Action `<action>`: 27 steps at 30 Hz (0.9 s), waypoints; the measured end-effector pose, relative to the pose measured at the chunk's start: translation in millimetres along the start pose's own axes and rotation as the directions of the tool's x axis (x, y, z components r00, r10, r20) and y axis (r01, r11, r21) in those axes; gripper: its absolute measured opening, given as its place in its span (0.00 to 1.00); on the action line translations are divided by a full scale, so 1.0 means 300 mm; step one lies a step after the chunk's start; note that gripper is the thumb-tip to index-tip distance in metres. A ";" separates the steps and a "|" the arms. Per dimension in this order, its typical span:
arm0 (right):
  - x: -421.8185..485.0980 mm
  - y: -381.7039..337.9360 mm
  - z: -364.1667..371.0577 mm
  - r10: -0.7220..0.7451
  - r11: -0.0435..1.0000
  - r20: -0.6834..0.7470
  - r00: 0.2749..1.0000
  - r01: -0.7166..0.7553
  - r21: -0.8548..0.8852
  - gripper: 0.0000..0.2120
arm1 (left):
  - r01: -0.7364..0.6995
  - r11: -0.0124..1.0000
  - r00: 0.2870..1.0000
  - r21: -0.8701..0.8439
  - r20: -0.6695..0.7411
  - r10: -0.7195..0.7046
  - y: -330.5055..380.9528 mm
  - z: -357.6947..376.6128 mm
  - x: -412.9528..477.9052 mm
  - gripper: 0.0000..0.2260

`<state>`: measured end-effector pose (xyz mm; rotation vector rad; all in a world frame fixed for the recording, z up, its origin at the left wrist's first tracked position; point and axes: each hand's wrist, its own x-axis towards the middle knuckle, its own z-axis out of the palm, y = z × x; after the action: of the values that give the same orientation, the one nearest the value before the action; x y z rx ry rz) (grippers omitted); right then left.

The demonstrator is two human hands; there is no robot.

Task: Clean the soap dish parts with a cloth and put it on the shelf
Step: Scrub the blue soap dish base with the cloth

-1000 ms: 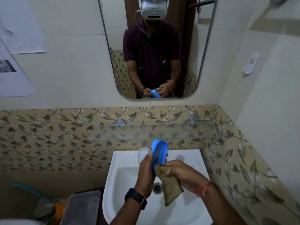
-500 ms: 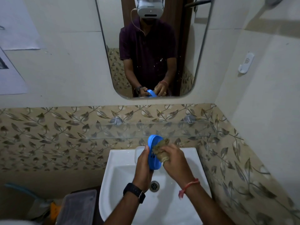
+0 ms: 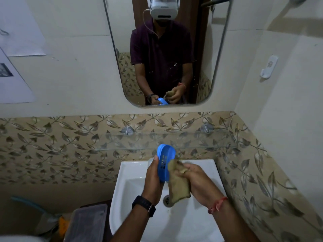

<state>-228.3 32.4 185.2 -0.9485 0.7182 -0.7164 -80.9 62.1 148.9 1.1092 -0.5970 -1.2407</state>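
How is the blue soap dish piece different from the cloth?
The blue soap dish piece is stiff, bright blue plastic with little holes; the cloth is soft, floppy and dull brown.
The dish piece stands on edge in the left hand; the cloth hangs crumpled from the right hand.
Both are held over the white sink, touching each other.

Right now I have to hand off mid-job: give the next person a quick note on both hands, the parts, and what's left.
Left hand: gripping the blue slotted soap dish part upright over the sink.
Right hand: holding the cloth against that part.
Glass shelf: nothing on it yet.
Done: wiping under way.
Left: finish wiping, clean any other part, put the dish on the shelf.
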 end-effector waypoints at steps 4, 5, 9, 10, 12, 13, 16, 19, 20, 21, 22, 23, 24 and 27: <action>0.066 -0.055 0.023 -0.245 0.956 -0.381 0.892 0.157 -0.246 0.09 | -0.024 1.000 1.000 0.013 0.020 0.024 -0.010 0.009 -0.006 0.23; 0.080 -0.062 0.035 -0.367 0.860 -0.383 0.848 0.152 -0.487 0.11 | -0.022 1.000 0.999 0.013 0.023 0.022 -0.016 0.015 -0.007 0.22; 0.085 -0.012 0.078 -0.510 0.436 -0.104 0.854 0.153 -0.887 0.13 | -0.022 0.999 0.999 0.045 0.027 0.021 -0.027 0.035 -0.017 0.24; 0.075 0.010 0.077 -0.522 0.400 -0.073 0.850 0.168 -0.901 0.12 | -0.028 0.998 1.000 0.052 0.016 0.027 -0.027 0.032 -0.015 0.25; 0.055 0.048 0.067 -0.490 0.368 -0.043 0.871 0.161 -0.916 0.11 | -0.051 0.994 0.999 0.101 0.003 0.051 -0.024 0.023 -0.007 0.24; 0.047 0.063 0.062 -0.445 0.354 -0.031 0.895 0.144 -0.924 0.11 | -0.057 0.990 0.998 0.129 -0.007 0.059 -0.025 0.020 -0.005 0.25; 0.033 0.079 0.055 -0.233 0.440 -0.048 0.971 0.062 -0.896 0.12 | -0.055 0.986 0.997 0.156 -0.039 0.061 -0.039 0.008 -0.006 0.30; 0.030 0.050 0.017 -0.030 0.676 -0.067 0.997 -0.029 -0.736 0.09 | -0.040 0.993 0.999 0.107 -0.024 0.043 -0.053 -0.004 -0.010 0.25; 0.025 0.041 -0.003 0.031 0.756 -0.052 0.998 -0.057 -0.652 0.08 | -0.031 0.997 0.999 0.077 -0.014 0.032 -0.050 -0.007 -0.011 0.24; 0.014 0.035 -0.021 0.084 0.828 -0.030 0.996 -0.087 -0.553 0.08 | -0.018 0.999 1.000 0.043 -0.011 0.019 -0.046 -0.012 -0.011 0.24; 0.001 0.032 -0.036 0.112 0.880 -0.017 0.994 -0.107 -0.464 0.07 | -0.006 1.000 1.000 0.009 -0.014 0.006 -0.040 -0.017 -0.011 0.24; -0.009 0.031 -0.044 0.101 0.911 -0.031 0.994 -0.105 -0.398 0.07 | -0.001 1.000 1.000 -0.016 -0.016 0.001 -0.033 -0.023 -0.012 0.24; -0.013 0.031 -0.053 0.052 0.923 -0.080 0.995 -0.078 -0.376 0.06 | -0.003 1.000 1.000 -0.029 -0.013 0.002 -0.026 -0.028 -0.013 0.23; 0.003 0.029 -0.054 -0.197 0.826 -0.282 0.939 0.004 -0.563 0.09 | -0.001 0.999 1.000 -0.035 0.000 0.001 -0.024 -0.032 -0.023 0.22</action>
<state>-238.8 27.7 170.7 -1.4289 1.2240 -0.7862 -77.8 72.3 140.2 1.0799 -0.5741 -1.2465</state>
